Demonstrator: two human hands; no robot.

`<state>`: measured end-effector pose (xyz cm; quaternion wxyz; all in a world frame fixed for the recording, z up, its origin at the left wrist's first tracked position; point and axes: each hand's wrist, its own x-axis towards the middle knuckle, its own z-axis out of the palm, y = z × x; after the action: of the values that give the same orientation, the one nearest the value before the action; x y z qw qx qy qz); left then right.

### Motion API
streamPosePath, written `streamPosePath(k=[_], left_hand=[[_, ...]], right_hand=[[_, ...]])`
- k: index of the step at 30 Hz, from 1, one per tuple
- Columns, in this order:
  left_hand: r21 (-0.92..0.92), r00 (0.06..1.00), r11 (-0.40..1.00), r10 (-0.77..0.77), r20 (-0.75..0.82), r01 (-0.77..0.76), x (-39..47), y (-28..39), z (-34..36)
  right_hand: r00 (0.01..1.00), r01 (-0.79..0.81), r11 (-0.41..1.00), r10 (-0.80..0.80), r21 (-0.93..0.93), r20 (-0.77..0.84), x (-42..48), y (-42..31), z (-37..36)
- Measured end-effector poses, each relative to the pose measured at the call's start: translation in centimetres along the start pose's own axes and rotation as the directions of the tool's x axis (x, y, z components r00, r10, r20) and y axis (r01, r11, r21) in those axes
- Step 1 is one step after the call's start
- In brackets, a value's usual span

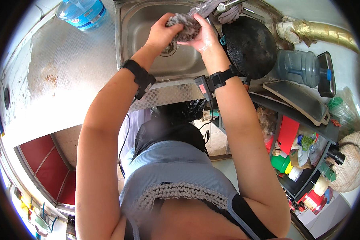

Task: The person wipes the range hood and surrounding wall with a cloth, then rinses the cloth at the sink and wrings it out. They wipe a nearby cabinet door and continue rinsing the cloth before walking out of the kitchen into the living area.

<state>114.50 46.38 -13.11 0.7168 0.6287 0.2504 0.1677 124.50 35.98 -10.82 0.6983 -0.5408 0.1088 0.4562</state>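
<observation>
Over the stainless steel sink, my left hand grips a bunched, fuzzy grey cloth from the left. My right hand cups the same cloth from the right, palm turned up, with wet, whitish suds near the wrist. Below the hands the sink drain is partly hidden. A metal faucet reaches in at the top, just above my right hand. Beside it hangs another grey cloth. The pale, streaky patch by the spout is too blurred to tell.
A blackened wok stands right of the sink. Beyond it lie a water jug and a dark tray. A large blue-labelled water bottle stands on the left metal counter. A crowded shelf is at lower right.
</observation>
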Motion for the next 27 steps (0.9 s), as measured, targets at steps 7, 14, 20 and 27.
streamPosePath(k=[7, 14, 20, 27], left_hand=[[0.461, 0.664, 0.516, 0.703, 0.254, -0.722, 0.0, 2.2, 3.2], [0.578, 0.711, 0.547, 0.698, 0.085, -0.606, 1.6, 1.6, 3.9], [0.452, 0.905, 0.850, 0.384, -0.180, -0.271, 2.0, 1.2, 3.1], [-0.222, 0.979, 0.975, -0.028, -0.202, -0.018, 2.0, 0.2, 0.8]], right_hand=[[0.854, -0.130, 0.908, -0.102, 0.399, 0.510, 3.8, 2.5, -1.0], [0.912, -0.196, 0.884, 0.005, 0.424, 0.410, 4.2, 3.7, -0.6], [0.969, -0.116, 0.934, 0.032, 0.337, 0.246, 5.5, 4.6, 0.5], [0.992, 0.105, 0.980, -0.115, -0.171, -0.055, 2.5, 2.8, 3.3]])
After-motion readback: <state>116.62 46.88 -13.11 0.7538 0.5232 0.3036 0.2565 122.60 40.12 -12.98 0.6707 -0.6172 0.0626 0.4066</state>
